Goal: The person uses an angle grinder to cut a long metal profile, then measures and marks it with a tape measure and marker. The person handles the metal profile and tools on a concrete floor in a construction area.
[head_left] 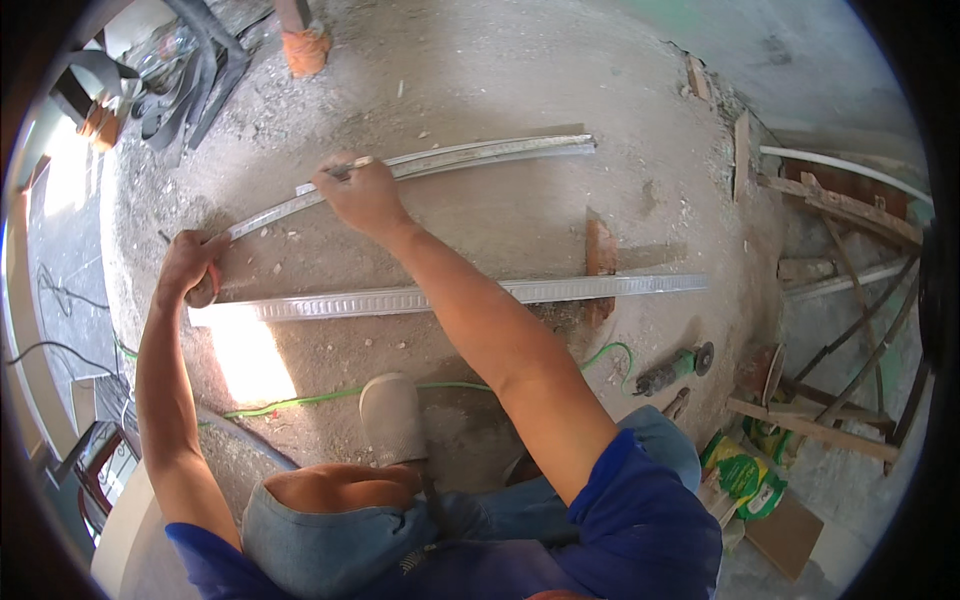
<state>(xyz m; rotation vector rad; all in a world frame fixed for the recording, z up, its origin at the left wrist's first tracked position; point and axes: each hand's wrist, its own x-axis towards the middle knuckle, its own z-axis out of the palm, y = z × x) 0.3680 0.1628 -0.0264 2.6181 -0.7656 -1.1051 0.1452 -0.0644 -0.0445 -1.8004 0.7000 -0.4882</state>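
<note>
My left hand (186,262) is closed on a tape measure (204,290), whose rounded case with a red edge shows below the fingers. Its pale blade (268,216) runs out toward a silvery metal channel (490,152) on the floor. At the near end of that channel, my right hand (365,197) pinches a thin dark marking tool (343,171); whether it is a pencil or a pen I cannot tell. Closer to me lies a longer ribbed metal channel (360,303), passing under my right forearm and over a reddish wooden block (600,245).
An angle grinder (672,370) rests at the right, near a green cable (300,402) crossing by my shoe (390,415). Timber pieces (820,425) and a green-yellow bag (735,470) lie farther right. Dark straps (195,85) and an orange-wrapped post (304,50) stand at the far left.
</note>
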